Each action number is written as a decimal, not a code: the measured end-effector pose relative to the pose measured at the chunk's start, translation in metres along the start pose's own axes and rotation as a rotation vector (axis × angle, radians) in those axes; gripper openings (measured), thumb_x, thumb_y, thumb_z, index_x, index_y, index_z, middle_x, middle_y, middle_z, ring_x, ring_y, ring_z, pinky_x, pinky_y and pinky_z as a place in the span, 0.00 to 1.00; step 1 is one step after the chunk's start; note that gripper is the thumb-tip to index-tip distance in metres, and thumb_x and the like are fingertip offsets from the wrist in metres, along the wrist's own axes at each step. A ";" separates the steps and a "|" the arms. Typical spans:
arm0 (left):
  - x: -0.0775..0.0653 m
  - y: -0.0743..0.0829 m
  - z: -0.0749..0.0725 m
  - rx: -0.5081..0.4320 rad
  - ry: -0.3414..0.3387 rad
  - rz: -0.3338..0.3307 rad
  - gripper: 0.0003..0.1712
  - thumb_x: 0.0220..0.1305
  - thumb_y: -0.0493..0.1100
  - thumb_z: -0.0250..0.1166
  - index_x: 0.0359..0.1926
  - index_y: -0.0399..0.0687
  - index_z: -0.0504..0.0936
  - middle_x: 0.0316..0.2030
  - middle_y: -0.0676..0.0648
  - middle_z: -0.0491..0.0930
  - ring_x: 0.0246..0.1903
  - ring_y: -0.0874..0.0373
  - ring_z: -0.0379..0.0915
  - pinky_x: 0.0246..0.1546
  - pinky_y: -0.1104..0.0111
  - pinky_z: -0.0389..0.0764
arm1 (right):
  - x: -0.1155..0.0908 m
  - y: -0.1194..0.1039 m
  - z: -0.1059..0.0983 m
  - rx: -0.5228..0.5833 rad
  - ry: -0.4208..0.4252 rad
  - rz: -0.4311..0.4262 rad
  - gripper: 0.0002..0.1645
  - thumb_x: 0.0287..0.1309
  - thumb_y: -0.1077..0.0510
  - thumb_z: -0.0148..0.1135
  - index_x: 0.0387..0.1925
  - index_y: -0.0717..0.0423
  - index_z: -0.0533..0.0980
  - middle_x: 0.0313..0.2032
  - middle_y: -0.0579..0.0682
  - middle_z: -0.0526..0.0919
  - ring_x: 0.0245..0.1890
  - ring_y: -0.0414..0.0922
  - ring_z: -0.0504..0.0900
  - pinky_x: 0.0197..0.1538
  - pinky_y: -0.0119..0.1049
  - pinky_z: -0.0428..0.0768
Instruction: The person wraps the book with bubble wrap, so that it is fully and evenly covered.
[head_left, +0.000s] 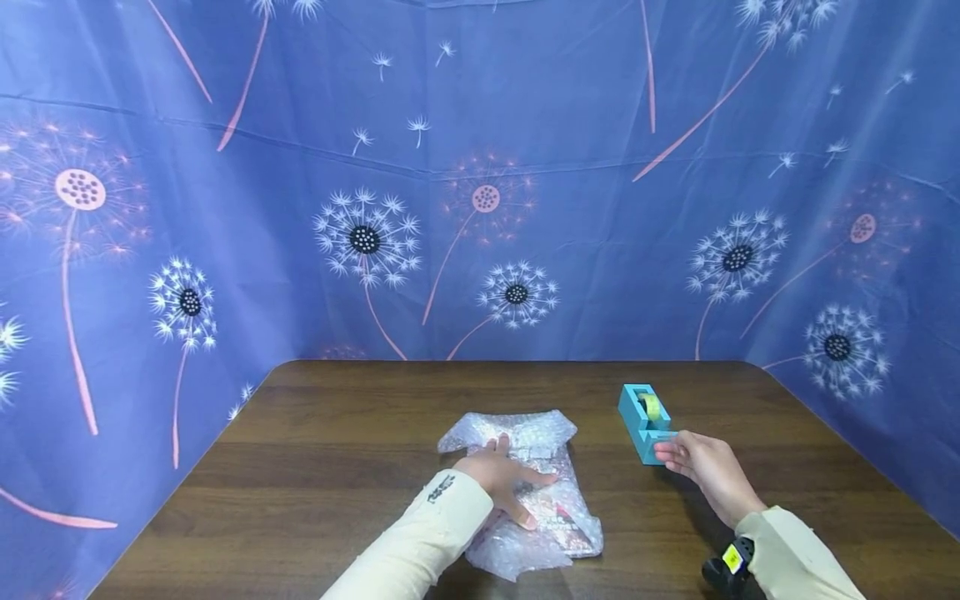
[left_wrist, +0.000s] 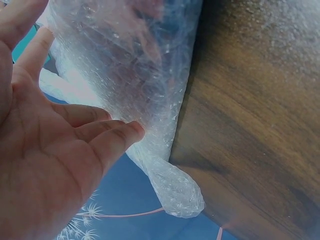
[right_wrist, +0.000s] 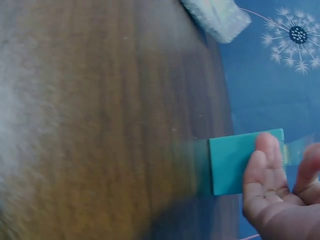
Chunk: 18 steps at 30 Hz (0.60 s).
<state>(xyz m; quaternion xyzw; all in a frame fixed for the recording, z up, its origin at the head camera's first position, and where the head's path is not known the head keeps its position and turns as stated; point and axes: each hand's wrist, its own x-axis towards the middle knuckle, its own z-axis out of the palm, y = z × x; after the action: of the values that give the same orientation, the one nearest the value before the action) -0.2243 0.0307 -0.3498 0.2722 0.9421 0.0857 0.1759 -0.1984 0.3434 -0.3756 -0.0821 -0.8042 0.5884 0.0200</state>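
A package [head_left: 558, 508] wrapped in bubble wrap [head_left: 465, 425] lies on the table, with printed colour showing through. My left hand [head_left: 501, 479] rests on it, fingers spread; in the left wrist view the left hand [left_wrist: 65, 135] has its fingertips against the plastic. To the right stands a turquoise tape dispenser [head_left: 637, 425] with a yellowish tape roll [head_left: 649, 407]. My right hand [head_left: 708, 471] is at its near end. In the right wrist view, the right hand's fingers [right_wrist: 265, 165] touch the dispenser's front face [right_wrist: 230, 162], the thumb apart from them beside clear tape [right_wrist: 296, 152] at the toothed edge.
The brown wooden table [head_left: 322, 467] extends around both things. Behind it and along both sides hangs a blue curtain [head_left: 600, 250] with a dandelion pattern. A black wrist device [head_left: 731, 567] with a yellow label sits at the right cuff.
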 end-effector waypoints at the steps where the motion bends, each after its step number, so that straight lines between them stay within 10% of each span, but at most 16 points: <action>1: 0.000 0.000 0.000 -0.006 -0.003 -0.002 0.39 0.52 0.58 0.77 0.66 0.86 0.75 0.77 0.34 0.52 0.77 0.40 0.45 0.69 0.40 0.60 | -0.001 0.002 0.001 0.001 0.006 -0.011 0.25 0.74 0.62 0.32 0.53 0.81 0.69 0.45 0.56 0.86 0.39 0.32 0.84 0.47 0.27 0.82; 9: 0.002 -0.001 0.000 -0.017 -0.010 -0.022 0.39 0.52 0.58 0.77 0.65 0.87 0.74 0.78 0.35 0.49 0.77 0.41 0.44 0.68 0.39 0.62 | -0.005 0.012 0.005 0.071 0.025 -0.093 0.30 0.77 0.61 0.28 0.62 0.86 0.61 0.49 0.63 0.85 0.42 0.31 0.84 0.50 0.27 0.82; 18: 0.003 -0.001 0.002 0.005 0.005 -0.034 0.39 0.51 0.59 0.78 0.64 0.88 0.75 0.78 0.35 0.51 0.76 0.40 0.48 0.68 0.41 0.64 | -0.008 0.020 0.008 0.158 0.019 -0.166 0.22 0.73 0.66 0.31 0.50 0.79 0.69 0.50 0.61 0.86 0.45 0.37 0.87 0.51 0.28 0.82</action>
<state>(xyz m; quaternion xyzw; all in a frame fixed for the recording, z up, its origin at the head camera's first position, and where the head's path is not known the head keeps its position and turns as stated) -0.2267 0.0317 -0.3530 0.2567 0.9472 0.0810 0.1745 -0.1891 0.3406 -0.3964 -0.0191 -0.7591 0.6454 0.0828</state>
